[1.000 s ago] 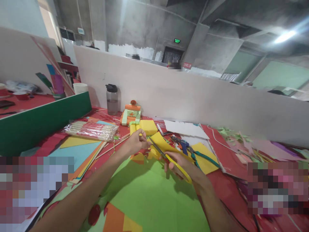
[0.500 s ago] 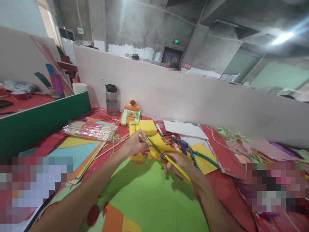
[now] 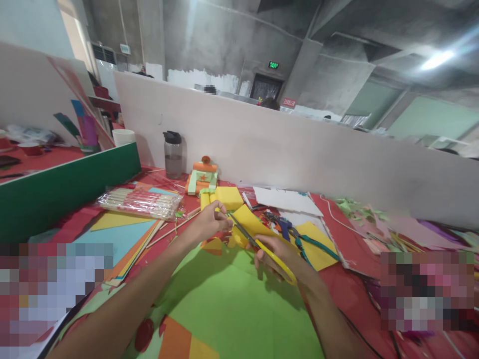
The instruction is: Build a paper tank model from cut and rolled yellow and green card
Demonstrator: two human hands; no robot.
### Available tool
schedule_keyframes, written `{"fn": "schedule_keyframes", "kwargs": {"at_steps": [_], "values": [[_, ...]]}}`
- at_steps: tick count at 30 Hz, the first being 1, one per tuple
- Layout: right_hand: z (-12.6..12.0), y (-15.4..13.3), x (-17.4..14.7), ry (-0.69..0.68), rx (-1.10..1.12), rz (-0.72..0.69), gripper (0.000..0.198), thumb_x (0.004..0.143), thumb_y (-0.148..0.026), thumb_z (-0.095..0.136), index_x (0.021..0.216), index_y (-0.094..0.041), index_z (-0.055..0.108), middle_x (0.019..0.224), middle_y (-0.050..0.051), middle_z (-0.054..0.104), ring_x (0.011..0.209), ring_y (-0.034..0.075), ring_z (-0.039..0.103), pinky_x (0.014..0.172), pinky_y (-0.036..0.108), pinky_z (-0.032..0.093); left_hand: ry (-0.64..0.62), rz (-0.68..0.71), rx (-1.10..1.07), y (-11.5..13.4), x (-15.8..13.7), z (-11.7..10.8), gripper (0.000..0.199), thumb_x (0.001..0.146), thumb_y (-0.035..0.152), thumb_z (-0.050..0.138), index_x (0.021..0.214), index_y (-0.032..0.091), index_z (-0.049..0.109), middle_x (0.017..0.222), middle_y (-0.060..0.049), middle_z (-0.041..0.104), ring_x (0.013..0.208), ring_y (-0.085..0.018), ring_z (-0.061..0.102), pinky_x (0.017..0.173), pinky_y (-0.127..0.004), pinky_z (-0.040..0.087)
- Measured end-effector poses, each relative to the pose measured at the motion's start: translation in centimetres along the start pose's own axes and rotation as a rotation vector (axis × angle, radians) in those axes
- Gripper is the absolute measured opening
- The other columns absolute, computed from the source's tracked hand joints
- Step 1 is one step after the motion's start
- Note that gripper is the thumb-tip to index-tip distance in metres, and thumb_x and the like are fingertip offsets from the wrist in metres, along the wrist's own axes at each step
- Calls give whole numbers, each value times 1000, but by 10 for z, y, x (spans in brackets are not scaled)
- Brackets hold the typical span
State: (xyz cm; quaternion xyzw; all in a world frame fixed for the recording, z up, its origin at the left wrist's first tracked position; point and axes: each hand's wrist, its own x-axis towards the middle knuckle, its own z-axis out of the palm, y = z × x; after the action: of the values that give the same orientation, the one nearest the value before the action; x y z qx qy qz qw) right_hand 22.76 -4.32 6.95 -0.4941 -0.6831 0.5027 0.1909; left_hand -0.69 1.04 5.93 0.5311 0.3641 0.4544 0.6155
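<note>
My right hand [image 3: 275, 253] is closed on scissors [image 3: 276, 260] with yellow handles. Their dark blades point up and left, toward my left fingertips. My left hand [image 3: 211, 222] is closed in a pinch at the blade tips, and whatever lies between its fingers is too small to make out. A piece of yellow paper [image 3: 249, 219] stands just behind the blades, partly covered by them and my right hand. Below both hands lies a large green sheet [image 3: 239, 304], with orange and yellow scraps [image 3: 212, 246] on its far edge.
Behind my hands stand a yellow block [image 3: 229, 197], an orange and green paper model [image 3: 203, 175] and a bottle [image 3: 173, 155]. At left lie wrapped sticks [image 3: 140, 202] and coloured sheets [image 3: 116, 239]. Pliers [image 3: 286, 227] and teal-handled scissors [image 3: 318, 244] lie right. A white partition [image 3: 299, 149] bounds the back.
The yellow paper behind the scissors has shifted slightly and shows a flatter face. Both hands and the scissors stay in nearly the same place.
</note>
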Motion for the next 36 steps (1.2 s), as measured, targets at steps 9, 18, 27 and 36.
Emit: {"fn": "schedule_keyframes", "kwargs": {"at_steps": [9,18,27,36], "values": [[-1,4,1,10,-21,0,51,86,-60,58,113,-16,59,74,1,68,34,3,39,29,13,37,-1,-3,-5,2,-2,0,47,64,27,85,83,20,42,60,6,64,60,-10,64,62,-25,51],[1,1,1,0,-4,9,47,87,-57,57,111,-16,58,73,0,67,33,3,38,29,12,36,-3,12,5,2,-1,0,45,64,27,84,82,21,43,60,6,64,60,-12,64,62,-26,50],[0,6,4,-32,14,-34,53,79,-58,64,112,-17,59,72,-2,62,37,3,36,33,15,36,3,-5,57,6,-3,1,47,64,27,84,83,21,42,58,9,61,56,-10,60,59,-24,48],[1,9,5,-5,-7,-28,54,81,-60,61,114,-18,60,75,-1,62,37,3,37,32,14,35,-5,1,94,5,-3,1,48,62,28,85,82,22,42,58,8,63,57,-12,62,58,-24,46]]}}
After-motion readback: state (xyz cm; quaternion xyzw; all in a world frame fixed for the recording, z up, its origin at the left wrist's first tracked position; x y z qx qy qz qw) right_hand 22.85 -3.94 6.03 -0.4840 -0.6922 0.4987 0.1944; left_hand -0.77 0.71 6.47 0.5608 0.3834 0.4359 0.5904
